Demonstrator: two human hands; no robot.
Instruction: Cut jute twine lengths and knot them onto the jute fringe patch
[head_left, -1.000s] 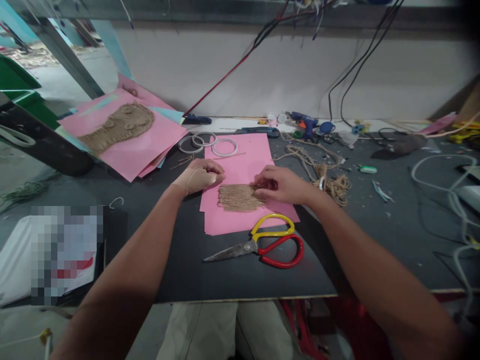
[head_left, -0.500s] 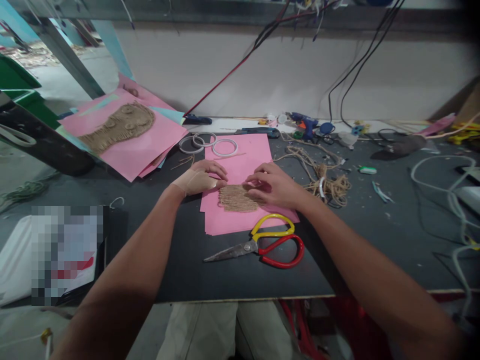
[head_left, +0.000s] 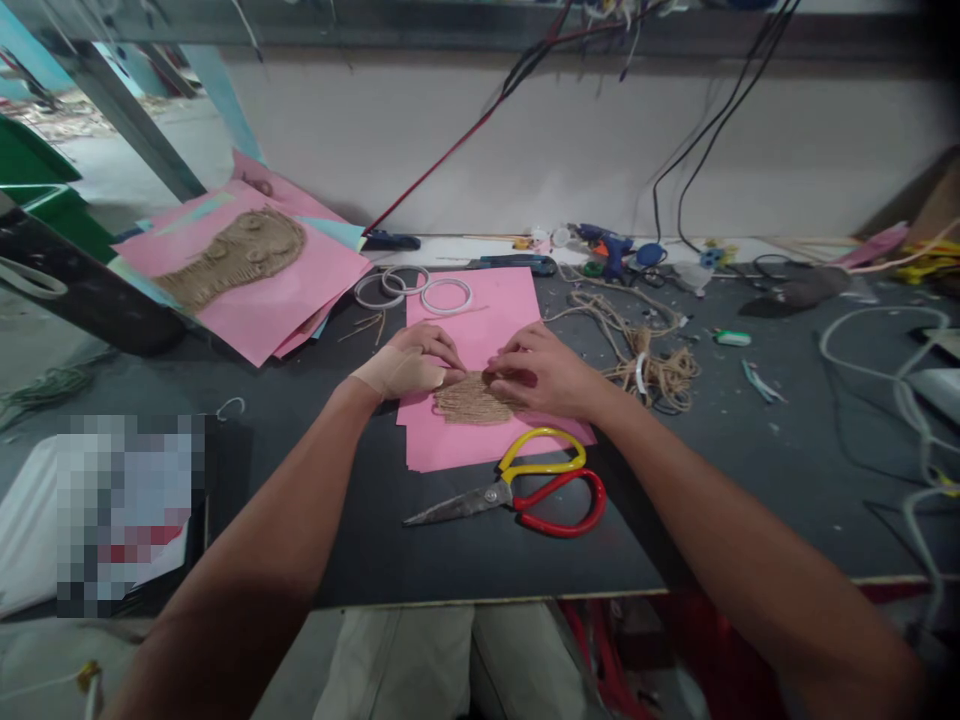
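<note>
A flat patch of brown twine (head_left: 474, 400), laid in tight rows, lies on pink paper (head_left: 442, 446). My left hand (head_left: 411, 362), with a pale covering over its back and wrist, has its fingers together at the patch's upper left edge. At the upper right edge, my right hand (head_left: 546, 372) is curled with thumb and fingertips pinched on the twine. The fingers partly hide the top rows. Just below the paper lie scissors (head_left: 491, 494) with one yellow and one red handle.
Behind the patch are several white rings (head_left: 447, 297). A loose twine bundle (head_left: 667, 378) lies right of my right hand. Pink sheets with a twine shape (head_left: 247, 245) are stacked at the back left. A blue glue gun (head_left: 613, 250) and a cutter (head_left: 517, 264) lie along the back.
My left hand has moved right and its fingers have come further over the patch's top edge. My right hand stays at the upper right edge, its fingers drawn closer together.
</note>
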